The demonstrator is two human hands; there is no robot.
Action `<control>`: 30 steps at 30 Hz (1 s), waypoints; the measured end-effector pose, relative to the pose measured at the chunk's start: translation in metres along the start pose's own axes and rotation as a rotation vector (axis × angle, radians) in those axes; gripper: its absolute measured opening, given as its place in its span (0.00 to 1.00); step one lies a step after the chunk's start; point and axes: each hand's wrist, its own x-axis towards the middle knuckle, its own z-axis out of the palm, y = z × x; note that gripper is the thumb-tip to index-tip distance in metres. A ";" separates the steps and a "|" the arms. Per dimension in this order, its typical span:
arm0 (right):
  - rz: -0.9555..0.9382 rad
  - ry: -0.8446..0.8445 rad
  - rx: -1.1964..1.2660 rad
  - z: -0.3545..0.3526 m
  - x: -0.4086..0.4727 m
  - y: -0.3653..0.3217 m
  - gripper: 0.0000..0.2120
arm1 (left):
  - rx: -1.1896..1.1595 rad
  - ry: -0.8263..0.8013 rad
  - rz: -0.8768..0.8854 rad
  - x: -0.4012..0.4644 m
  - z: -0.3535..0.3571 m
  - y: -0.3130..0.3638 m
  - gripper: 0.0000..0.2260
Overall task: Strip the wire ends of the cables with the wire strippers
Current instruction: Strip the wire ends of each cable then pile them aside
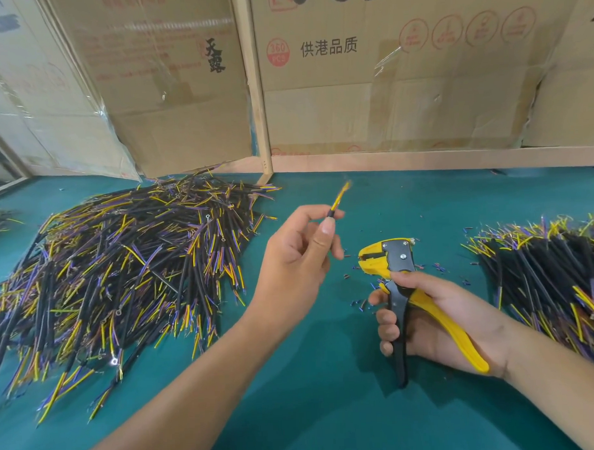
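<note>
Nearest, the right hand [437,321] grips the wire strippers [402,288], fingers curled round the black handle and the yellow handle lying across the palm; handles appear spread, head pointing up and away with its mouth facing left. Left hand [300,255], slightly farther out, pinches one cable [337,203] between thumb and forefinger, close to the end of the black jacket. Cable's long axis runs up and away to the right; its yellow and purple inner wires fan out past the fingertips, blurred, so I cannot tell whether the tips are bare. Key relation: cable end sits up and to the left of the stripper mouth, apart from it, with open green tabletop [329,409] between. Judgement: wire ends would have to swing down and right into the mouth, or the tool rise to meet them; the right hand is the nearer one. Cut insulation bits [359,303] are scattered on the tabletop round the tool. Large heap of cables [122,264] lies well left, a second pile [553,276] at right, near the right wrist, so sideways room is tighter there. Farthest, cardboard boxes [401,69] and a wooden rail [421,160] close off the back edge.
</note>
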 end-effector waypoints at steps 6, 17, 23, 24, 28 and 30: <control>0.019 -0.052 0.018 -0.008 0.003 0.000 0.20 | 0.108 0.004 -0.022 0.000 -0.002 -0.001 0.09; 0.027 -0.114 0.057 -0.016 0.007 0.000 0.22 | 0.144 -0.158 -0.036 -0.003 -0.001 -0.007 0.07; 0.015 -0.071 0.026 -0.012 0.005 0.000 0.20 | 0.187 -0.175 -0.043 -0.004 -0.002 -0.010 0.05; 0.013 -0.066 0.023 -0.011 0.005 0.000 0.20 | 0.189 -0.168 -0.038 -0.004 -0.001 -0.011 0.04; 0.008 -0.038 0.011 -0.009 0.004 0.000 0.20 | 0.265 -0.154 0.031 -0.004 0.001 -0.009 0.01; 0.002 -0.021 0.006 -0.008 0.003 0.000 0.20 | 0.255 -0.138 0.031 -0.004 0.000 -0.009 0.02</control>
